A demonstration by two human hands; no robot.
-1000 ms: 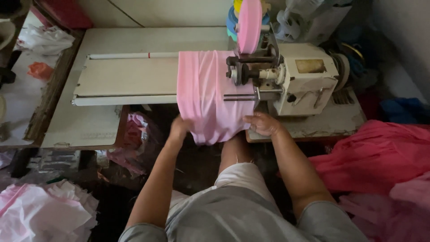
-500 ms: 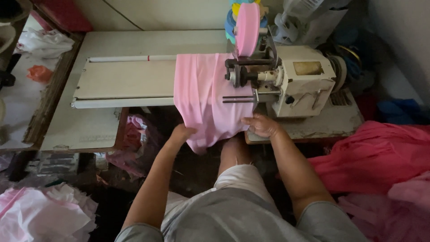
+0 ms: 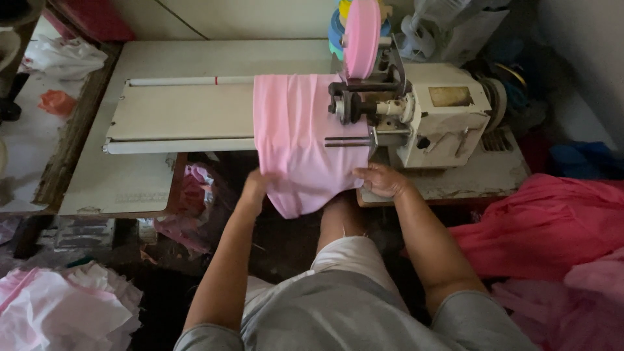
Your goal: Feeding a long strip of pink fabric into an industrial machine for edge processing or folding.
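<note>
The left hand (image 3: 255,185) gripped the lower left edge of the pink cloth (image 3: 302,140), its fingertips tucked under the fabric and out of sight. The right hand (image 3: 380,180) lay curled on the cloth's lower right edge, fingers pinching it against the table (image 3: 455,185). Above those fingers the cloth draped over the sewing machine (image 3: 429,114) arm, and its far side was hidden. Further beyond, a pink spool (image 3: 362,36) stood upright. A heap of darker pink fabric (image 3: 552,224) lay right of the right hand, cut off at the frame.
</note>
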